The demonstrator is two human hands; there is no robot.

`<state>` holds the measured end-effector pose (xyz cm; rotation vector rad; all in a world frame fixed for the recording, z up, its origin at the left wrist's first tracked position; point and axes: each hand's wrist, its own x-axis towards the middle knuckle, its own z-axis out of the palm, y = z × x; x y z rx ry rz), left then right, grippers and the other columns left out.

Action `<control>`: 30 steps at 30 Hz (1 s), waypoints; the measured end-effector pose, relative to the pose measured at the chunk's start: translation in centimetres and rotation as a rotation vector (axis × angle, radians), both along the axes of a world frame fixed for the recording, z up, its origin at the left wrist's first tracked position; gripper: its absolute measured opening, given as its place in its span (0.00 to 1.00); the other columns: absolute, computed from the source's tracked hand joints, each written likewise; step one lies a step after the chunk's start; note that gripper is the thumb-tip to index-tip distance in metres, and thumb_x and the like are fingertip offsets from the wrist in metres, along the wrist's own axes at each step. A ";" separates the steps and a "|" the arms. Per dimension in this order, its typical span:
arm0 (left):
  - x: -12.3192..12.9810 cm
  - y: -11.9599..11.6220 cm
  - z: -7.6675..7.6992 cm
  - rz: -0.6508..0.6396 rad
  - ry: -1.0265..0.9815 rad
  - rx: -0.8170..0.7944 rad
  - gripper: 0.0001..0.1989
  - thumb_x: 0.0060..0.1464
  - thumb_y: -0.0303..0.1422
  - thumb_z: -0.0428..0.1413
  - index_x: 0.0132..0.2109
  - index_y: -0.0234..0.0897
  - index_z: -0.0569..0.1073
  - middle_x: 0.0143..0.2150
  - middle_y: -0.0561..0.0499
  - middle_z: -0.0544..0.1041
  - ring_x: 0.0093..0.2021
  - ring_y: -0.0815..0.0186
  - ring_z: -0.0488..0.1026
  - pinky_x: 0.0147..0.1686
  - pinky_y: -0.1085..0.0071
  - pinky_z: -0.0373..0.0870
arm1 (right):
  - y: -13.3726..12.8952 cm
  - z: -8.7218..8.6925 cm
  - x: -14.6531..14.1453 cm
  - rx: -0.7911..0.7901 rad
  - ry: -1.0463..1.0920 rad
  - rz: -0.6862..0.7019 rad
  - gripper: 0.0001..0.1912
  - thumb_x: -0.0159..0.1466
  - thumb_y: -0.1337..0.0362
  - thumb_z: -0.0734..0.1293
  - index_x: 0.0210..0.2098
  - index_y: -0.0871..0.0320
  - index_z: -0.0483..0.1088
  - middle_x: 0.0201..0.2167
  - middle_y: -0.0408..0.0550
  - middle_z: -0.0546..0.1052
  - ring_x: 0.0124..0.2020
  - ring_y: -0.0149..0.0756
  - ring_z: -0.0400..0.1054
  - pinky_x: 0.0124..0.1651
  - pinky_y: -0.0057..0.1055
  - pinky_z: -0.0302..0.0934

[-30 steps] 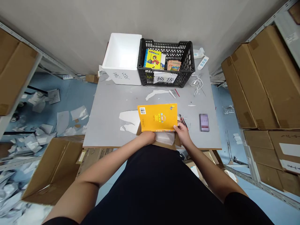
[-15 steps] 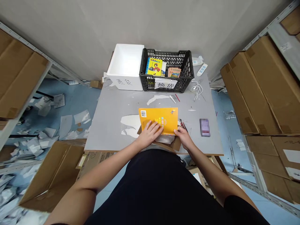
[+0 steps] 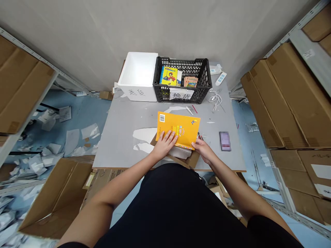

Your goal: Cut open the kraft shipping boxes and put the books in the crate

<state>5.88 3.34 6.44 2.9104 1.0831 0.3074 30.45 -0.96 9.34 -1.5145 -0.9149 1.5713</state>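
Note:
An orange book (image 3: 188, 127) with a barcode at its upper left is tilted above a small open cardboard box (image 3: 193, 160) at the table's front edge. My left hand (image 3: 165, 144) lies with fingers spread flat on the book's lower left part. At the lower right corner, my right hand (image 3: 203, 148) pinches the book between thumb and fingers. Whitish wrapping (image 3: 180, 152) shows in the box below the book. Pens partly show just behind my right hand.
A white foam box (image 3: 139, 70) and a black crate (image 3: 183, 93) with books stand at the table's back. On the right lie a phone (image 3: 225, 141), a white cable (image 3: 216, 100) and a power strip (image 3: 221, 78). Shelves with cartons flank the table; an open carton (image 3: 58, 198) is at lower left.
The orange book has shifted slightly right and turned clockwise, its left side now higher. Both hands remain on it.

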 end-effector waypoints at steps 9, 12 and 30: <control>-2.1 0.1 -0.6 0.581 -0.311 -0.259 0.52 0.50 0.43 0.62 0.70 0.32 0.40 0.67 0.29 0.55 0.67 0.44 0.54 0.58 0.51 0.59 | 0.1 -0.2 -0.3 -0.040 0.104 -0.105 0.20 0.49 0.46 0.73 0.32 0.52 0.71 0.35 0.43 0.78 0.40 0.41 0.72 0.47 0.39 0.64; -2.9 -0.1 0.1 0.551 -0.252 -0.279 0.46 0.52 0.37 0.60 0.70 0.36 0.43 0.57 0.36 0.70 0.58 0.48 0.66 0.57 0.52 0.58 | -0.2 -0.4 -0.5 -0.059 0.144 -0.142 0.20 0.48 0.46 0.74 0.31 0.52 0.71 0.37 0.44 0.79 0.42 0.43 0.72 0.50 0.41 0.64; -3.4 0.6 -1.0 0.434 -0.537 -0.371 0.36 0.55 0.30 0.54 0.69 0.44 0.52 0.47 0.46 0.72 0.47 0.58 0.70 0.47 0.61 0.67 | -1.0 2.0 0.9 -0.068 0.226 -0.213 0.19 0.49 0.48 0.75 0.31 0.52 0.70 0.36 0.44 0.80 0.42 0.43 0.73 0.49 0.41 0.65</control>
